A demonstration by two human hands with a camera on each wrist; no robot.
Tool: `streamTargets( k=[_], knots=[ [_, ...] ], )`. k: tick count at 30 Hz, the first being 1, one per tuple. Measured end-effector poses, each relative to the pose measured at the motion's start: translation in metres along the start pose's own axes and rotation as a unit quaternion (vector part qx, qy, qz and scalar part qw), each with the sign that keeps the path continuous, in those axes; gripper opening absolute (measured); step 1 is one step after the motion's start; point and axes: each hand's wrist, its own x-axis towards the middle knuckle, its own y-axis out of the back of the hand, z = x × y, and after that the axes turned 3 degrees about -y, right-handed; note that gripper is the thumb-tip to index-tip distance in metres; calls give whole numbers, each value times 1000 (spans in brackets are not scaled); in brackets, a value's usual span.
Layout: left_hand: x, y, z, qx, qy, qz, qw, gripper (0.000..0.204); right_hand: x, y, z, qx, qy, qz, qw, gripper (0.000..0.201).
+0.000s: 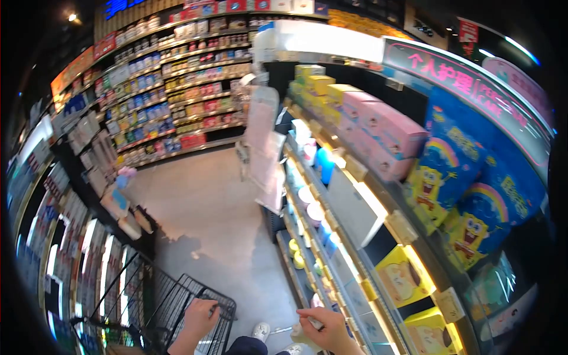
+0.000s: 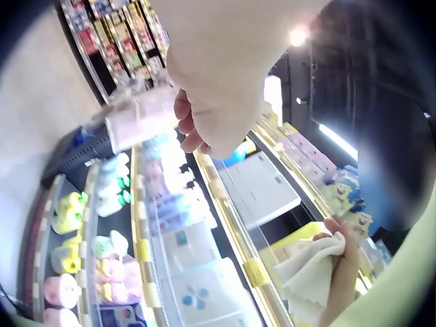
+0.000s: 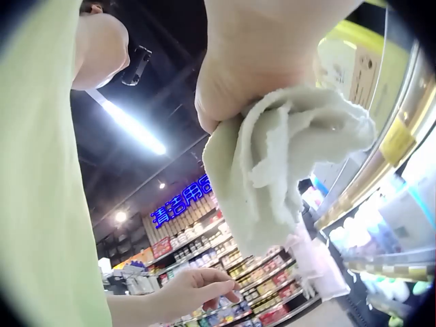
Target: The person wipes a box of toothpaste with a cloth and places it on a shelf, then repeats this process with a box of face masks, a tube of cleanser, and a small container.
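Note:
My right hand (image 1: pixel 328 331) grips a crumpled white cloth (image 3: pixel 272 160), which hangs from the fingers in folds. In the left wrist view the same right hand (image 2: pixel 346 262) holds the cloth (image 2: pixel 306 276) close to the shelf edge. My left hand (image 1: pixel 201 318) is held in the air beside a black wire shopping cart (image 1: pixel 228 305). Its fingers hang loosely bent with nothing in them, as the left hand (image 3: pixel 197 291) in the right wrist view also shows.
On the right runs a lit shelf with yellow boxes (image 1: pixel 405 278), a white box (image 1: pixel 349 204), pink boxes (image 1: pixel 384 127) and blue cartoon packages (image 1: pixel 435 171). Packed shelves (image 1: pixel 177 83) close off the far end of the aisle. More shelving (image 1: pixel 65 254) lines the left, behind the cart.

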Motion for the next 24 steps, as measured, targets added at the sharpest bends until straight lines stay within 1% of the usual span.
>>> streamTargets(
  k=[1, 2, 4, 5, 6, 7, 9, 12, 14, 15, 16, 17, 18, 19, 20, 22, 23, 24],
  knots=[
    [-18, 8, -18, 22, 16, 4, 1000, 15, 5, -11, 0, 0, -16, -4, 1000, 17],
    [-41, 16, -36, 43, 38, 6, 998, 16, 9, -19, 1, 4, -14, -29, 999, 18],
    [-88, 25, -74, 93, 86, 8, 992, 22, 14, -43, 11, -4, -14, -54, 998, 18],
    [-109, 34, -86, 119, 111, 13, 987, 24, 15, -53, 8, -16, -32, -62, 997, 19],
    [-127, 44, -93, 117, 150, 10, 982, 24, 17, -64, 5, -28, -51, -71, 996, 20],
    [-140, 51, -99, 115, 186, 7, 976, 25, 17, -75, 7, -33, -50, -84, 995, 20],
    [-171, 54, -122, 116, 207, 9, 971, 24, 20, -98, 7, -45, -49, -106, 992, 19],
    [-199, 60, -156, 91, 276, -9, 957, 24, 22, -139, -4, -66, -47, -131, 988, 19],
    [-217, 64, -190, 80, 310, -20, 947, 24, 23, -167, -13, -90, -36, -155, 983, 19],
    [-228, 66, -207, 69, 327, -8, 942, 24, 23, -180, -20, -94, -41, -170, 980, 19],
    [-240, 69, -225, 61, 345, 4, 937, 24, 23, -193, -28, -109, -68, -189, 974, 19],
    [-253, 72, -248, 59, 360, 1, 931, 24, 23, -207, -34, -123, -92, -206, 966, 20],
    [-267, 73, -272, 35, 416, -25, 908, 27, 23, -220, -39, -124, -95, -222, 962, 20],
    [-284, 73, -294, 10, 469, -52, 882, 29, 21, -233, -42, -125, -100, -220, 962, 19],
    [-299, 72, -315, 8, 478, -57, 876, 29, 19, -246, -46, -127, -106, -215, 962, 19],
    [-324, 62, -354, 23, 565, -66, 822, 38, 18, -269, -55, -149, -108, -223, 957, 19],
    [-333, 59, -374, -7, 600, -100, 793, 46, 18, -279, -56, -155, -85, -229, 957, 21],
    [-332, 57, -387, -13, 595, -105, 797, 46, 18, -288, -55, -163, -63, -231, 957, 22]
  ],
)
